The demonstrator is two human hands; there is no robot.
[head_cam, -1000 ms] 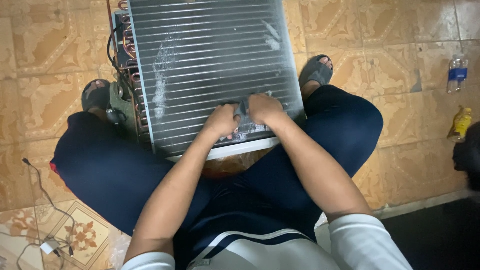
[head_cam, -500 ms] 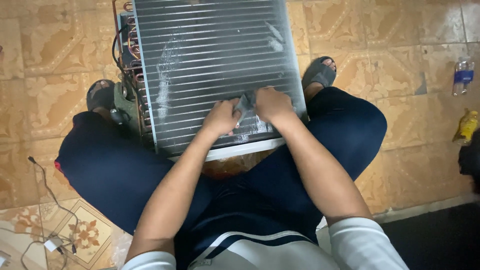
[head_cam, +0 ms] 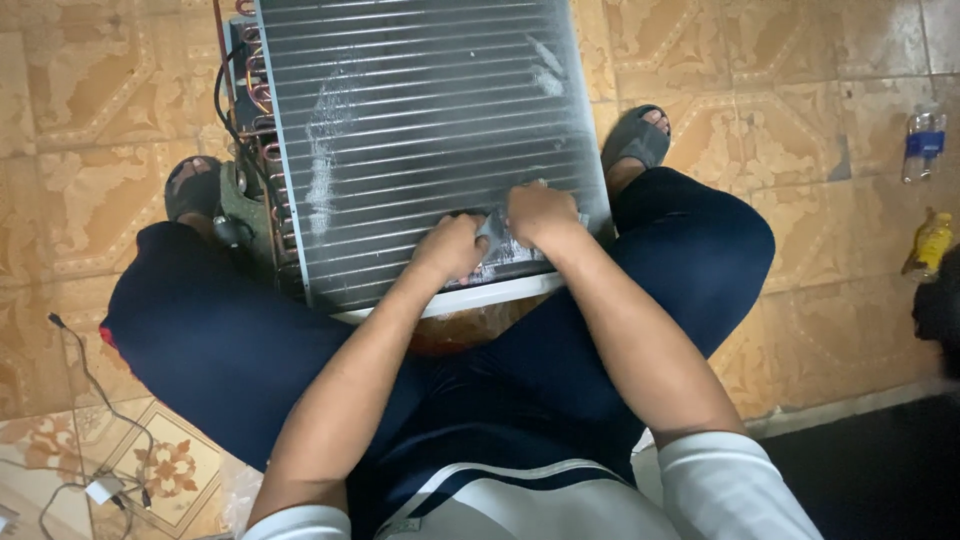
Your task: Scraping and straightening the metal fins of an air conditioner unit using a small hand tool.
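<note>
A finned metal air-conditioner coil (head_cam: 420,120) leans between my knees on the tiled floor, with copper tube bends (head_cam: 262,130) and black wires along its left side. Both hands rest on the lower right part of its fins. My left hand (head_cam: 450,248) and my right hand (head_cam: 540,215) are closed side by side around a small grey tool (head_cam: 492,235), mostly hidden by the fingers. Scratched, bent patches of fin show near the hands and further up. A white bottom rail (head_cam: 450,300) edges the coil just below my hands.
My legs in dark trousers flank the coil, feet in grey sandals (head_cam: 635,140) on patterned tan tiles. A plastic water bottle (head_cam: 922,145) and a yellow bottle (head_cam: 928,243) lie at the right. A cable with a white adapter (head_cam: 100,488) trails at lower left.
The view has shifted slightly, so the coil sits a little more to the right. Both hands stay on the same patch of fins, having crept slightly rightward along it.
</note>
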